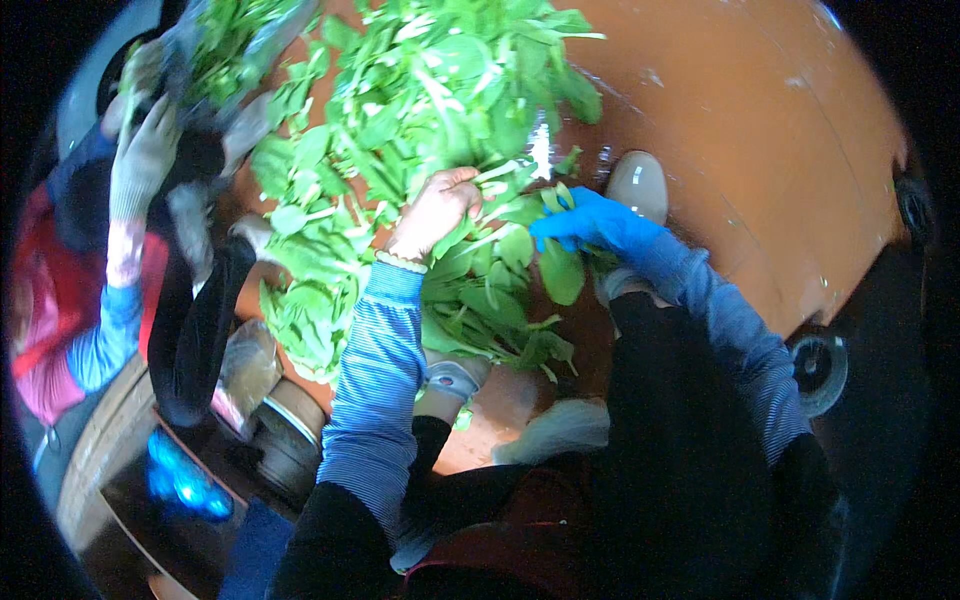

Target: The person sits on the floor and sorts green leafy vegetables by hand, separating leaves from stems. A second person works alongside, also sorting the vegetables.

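A large heap of loose leafy greens point(442, 90) with pale stems covers the orange-brown floor point(750, 142) before me. My left hand point(441, 210), bare and with a beaded bracelet at the wrist, reaches over the near part of the heap. Its thumb and fingers are closed around the pale stem of a green point(496, 174). To the right, my right hand point(592, 223) wears a blue glove. Its curled fingers hold a leafy green point(561, 271), whose broad leaf hangs below them. More greens point(495, 300) lie under and between my hands.
At the left a co-worker's knit-gloved hand point(146, 157) is beside a clear plastic bag point(281, 34) of greens. My beige boot tip point(637, 184) stands beyond my right hand. A wooden stool rim point(97, 442) and shiny blue plastic point(184, 480) lie lower left.
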`<action>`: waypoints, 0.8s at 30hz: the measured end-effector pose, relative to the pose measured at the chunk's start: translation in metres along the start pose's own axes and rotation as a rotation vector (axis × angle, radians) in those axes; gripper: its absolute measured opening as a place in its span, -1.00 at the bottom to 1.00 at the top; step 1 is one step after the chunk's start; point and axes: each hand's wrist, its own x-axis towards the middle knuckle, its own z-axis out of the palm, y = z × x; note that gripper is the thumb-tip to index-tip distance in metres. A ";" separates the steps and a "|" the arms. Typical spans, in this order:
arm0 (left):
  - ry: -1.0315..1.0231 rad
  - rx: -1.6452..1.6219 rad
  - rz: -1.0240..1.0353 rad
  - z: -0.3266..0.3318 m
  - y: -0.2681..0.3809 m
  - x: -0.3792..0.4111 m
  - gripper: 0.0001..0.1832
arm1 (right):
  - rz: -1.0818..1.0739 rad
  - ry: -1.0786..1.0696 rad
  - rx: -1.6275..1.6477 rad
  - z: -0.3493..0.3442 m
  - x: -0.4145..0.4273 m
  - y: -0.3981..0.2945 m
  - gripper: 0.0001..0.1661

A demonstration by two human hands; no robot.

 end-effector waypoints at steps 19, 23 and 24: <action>0.592 -0.119 0.291 -0.048 0.074 -0.268 -0.75 | -0.190 -0.106 -0.264 0.183 -0.049 -0.206 -0.64; 1.024 0.729 0.353 -0.007 0.109 -0.298 -0.59 | -0.235 -0.119 0.116 0.234 -0.076 -0.228 -0.67; 1.054 0.797 0.353 0.006 0.115 -0.307 -0.53 | -0.239 -0.111 0.159 0.244 -0.084 -0.233 -0.70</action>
